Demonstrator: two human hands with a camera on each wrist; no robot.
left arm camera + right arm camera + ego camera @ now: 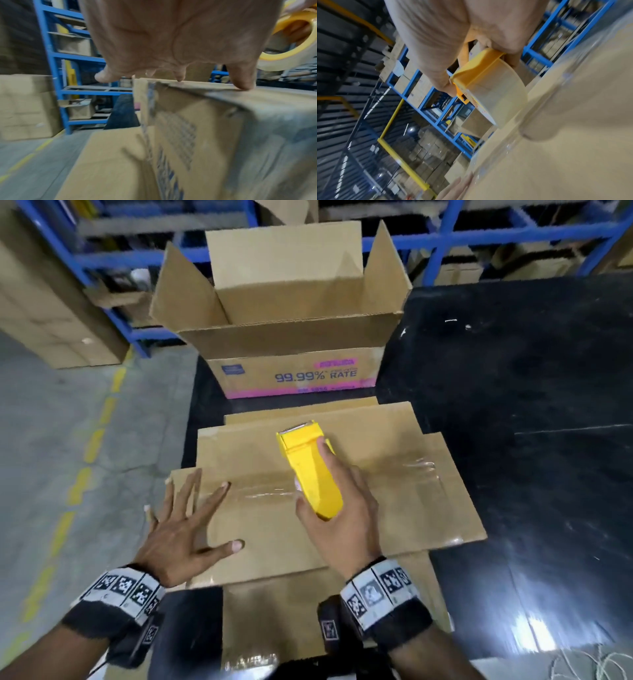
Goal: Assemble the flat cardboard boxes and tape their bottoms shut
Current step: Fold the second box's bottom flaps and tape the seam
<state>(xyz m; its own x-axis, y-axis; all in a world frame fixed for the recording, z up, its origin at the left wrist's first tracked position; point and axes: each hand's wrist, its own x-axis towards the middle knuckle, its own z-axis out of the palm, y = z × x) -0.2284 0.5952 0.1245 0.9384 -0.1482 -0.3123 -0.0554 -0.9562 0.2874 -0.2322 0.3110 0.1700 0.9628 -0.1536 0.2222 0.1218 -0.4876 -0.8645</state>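
The left hand (178, 537) lies palm down with its fingers (211, 497) spread wide and straight, thumb stretched out to the side, fingertips pressing flat on the surface below, the outer fingers reaching past its left edge. The right hand (342, 508) is curled round a yellow tape dispenser (310, 470), thumb on the near left side and forefinger stretched along the right side. Both forearms reach forward from the lower edge of the head view, each wrist wrapped in a black band carrying square black-and-white markers.
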